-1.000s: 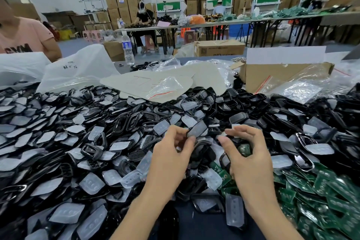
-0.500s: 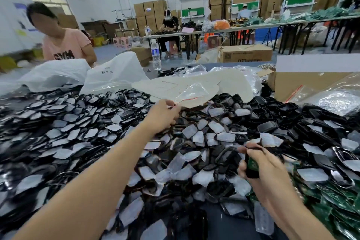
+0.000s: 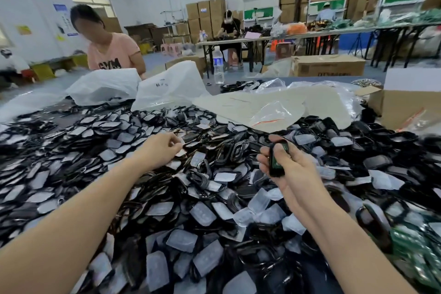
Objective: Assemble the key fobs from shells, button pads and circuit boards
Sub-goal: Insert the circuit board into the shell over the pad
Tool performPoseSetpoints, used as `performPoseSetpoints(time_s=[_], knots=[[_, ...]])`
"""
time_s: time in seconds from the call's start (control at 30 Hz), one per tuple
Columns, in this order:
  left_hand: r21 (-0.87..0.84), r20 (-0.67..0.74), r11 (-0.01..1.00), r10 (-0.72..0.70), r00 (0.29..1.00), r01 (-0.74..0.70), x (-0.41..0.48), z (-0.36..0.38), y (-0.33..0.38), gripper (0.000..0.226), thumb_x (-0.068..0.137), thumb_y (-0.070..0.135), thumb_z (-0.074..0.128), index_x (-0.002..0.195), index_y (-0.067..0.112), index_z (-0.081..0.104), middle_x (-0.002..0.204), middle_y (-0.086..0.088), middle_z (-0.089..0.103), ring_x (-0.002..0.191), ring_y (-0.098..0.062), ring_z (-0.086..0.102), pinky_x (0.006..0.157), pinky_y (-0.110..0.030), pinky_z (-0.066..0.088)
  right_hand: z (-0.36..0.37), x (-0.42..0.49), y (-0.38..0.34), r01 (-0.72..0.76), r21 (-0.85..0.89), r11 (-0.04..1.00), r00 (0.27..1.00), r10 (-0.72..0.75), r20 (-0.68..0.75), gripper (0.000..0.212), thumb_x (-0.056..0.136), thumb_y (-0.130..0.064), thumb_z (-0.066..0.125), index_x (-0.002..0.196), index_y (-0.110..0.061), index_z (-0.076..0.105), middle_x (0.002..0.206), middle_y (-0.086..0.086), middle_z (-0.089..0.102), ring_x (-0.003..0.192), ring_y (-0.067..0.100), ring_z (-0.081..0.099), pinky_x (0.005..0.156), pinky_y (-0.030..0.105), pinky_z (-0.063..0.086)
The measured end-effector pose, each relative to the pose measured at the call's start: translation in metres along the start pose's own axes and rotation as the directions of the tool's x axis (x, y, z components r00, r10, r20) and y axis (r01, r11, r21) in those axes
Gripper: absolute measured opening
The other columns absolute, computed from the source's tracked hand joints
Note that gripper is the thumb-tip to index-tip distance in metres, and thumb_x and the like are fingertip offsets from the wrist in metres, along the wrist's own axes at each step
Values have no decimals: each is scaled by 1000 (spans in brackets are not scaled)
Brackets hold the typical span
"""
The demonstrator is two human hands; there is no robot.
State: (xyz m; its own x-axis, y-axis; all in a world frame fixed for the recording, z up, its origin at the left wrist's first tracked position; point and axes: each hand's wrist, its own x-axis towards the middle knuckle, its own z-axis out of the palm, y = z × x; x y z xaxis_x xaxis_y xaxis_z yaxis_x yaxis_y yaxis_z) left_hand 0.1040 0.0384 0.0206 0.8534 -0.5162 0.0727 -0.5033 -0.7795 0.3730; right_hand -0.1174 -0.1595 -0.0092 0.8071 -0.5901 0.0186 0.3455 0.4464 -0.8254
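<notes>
A deep pile of black fob shells [image 3: 229, 155] and translucent button pads [image 3: 202, 213] covers the table. My right hand [image 3: 288, 169] grips a black shell with a green circuit board [image 3: 276, 160] in it, held upright above the pile. My left hand [image 3: 162, 150] reaches out over the far part of the pile, fingers curled, and pinches a pale button pad [image 3: 180, 144] at its fingertips. Green circuit boards [image 3: 415, 248] lie heaped at the lower right.
White plastic bags [image 3: 167, 88] and a flat pale sheet [image 3: 274, 107] lie behind the pile. A cardboard box [image 3: 405, 105] stands at the right. A person in a pink shirt [image 3: 112, 55] works across the table. A water bottle [image 3: 218, 64] stands at the far edge.
Both hands were together at the centre; the left arm then stretched out to the far pile and now pinches a pad. The right hand keeps the shell with the board, raised slightly.
</notes>
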Motion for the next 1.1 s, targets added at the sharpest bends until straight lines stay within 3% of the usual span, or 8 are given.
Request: performPoseSetpoints(time_s=[0.17,0.33,0.5,0.63,0.77,0.87,0.97,1.1], knots=[[32,-28,999,-21,999,22,22,5,-20,25,103,26,51,119,15,66,110,-2,66,89,-17,60,77,-30,44,29,17,12,-20,-12,1000,999,20,34,21,108,-15,43,108,-16,63,84,4,74,72,13,71,63,22,57],[14,-76,1000,-20,997,21,52,13,-23,24,103,25,50,116,13,65,105,-3,66,76,-16,59,70,-31,45,42,34,22,-22,-12,1000,1000,22,-8,21,108,-13,43,104,-15,64,82,5,71,66,12,68,59,21,57],[71,-84,995,-66,994,72,84,20,-21,25,104,25,47,111,14,68,99,-5,68,83,-22,59,72,-30,42,43,50,26,-8,-20,1000,999,7,-49,21,108,-12,43,102,-14,63,81,5,70,66,13,66,60,22,57],[49,32,995,-86,996,85,103,20,-22,25,101,35,57,101,15,73,83,-3,72,78,-18,64,68,-29,46,40,61,23,-26,-9,1000,997,26,-77,20,108,-11,44,104,-12,64,75,3,72,63,13,68,61,23,58],[91,121,994,-70,990,59,112,24,-20,36,93,38,70,119,12,68,113,-6,70,103,-23,62,90,-31,45,37,65,23,-27,-25,999,997,25,-76,20,108,-12,45,105,-13,64,71,0,73,63,12,69,61,22,58],[32,99,997,-72,992,69,113,28,-21,36,90,32,75,118,14,59,113,-2,61,99,-19,58,88,-29,42,35,66,24,-32,-31,999,996,30,-89,19,108,-12,45,106,-12,64,73,1,73,64,13,69,61,23,58],[-68,64,995,-69,996,73,112,32,-23,32,88,24,77,115,14,62,110,-3,63,91,-17,58,88,-29,46,35,64,25,-46,-19,999,994,44,-96,19,108,-10,44,104,-12,63,73,3,71,61,14,67,59,24,58],[-292,21,950,-106,994,108,103,29,-22,33,89,17,74,121,8,67,102,-3,66,79,-15,63,73,-23,47,33,61,27,-75,-10,997,994,74,-82,18,108,-10,44,106,-9,62,75,6,69,60,15,66,57,25,57]])
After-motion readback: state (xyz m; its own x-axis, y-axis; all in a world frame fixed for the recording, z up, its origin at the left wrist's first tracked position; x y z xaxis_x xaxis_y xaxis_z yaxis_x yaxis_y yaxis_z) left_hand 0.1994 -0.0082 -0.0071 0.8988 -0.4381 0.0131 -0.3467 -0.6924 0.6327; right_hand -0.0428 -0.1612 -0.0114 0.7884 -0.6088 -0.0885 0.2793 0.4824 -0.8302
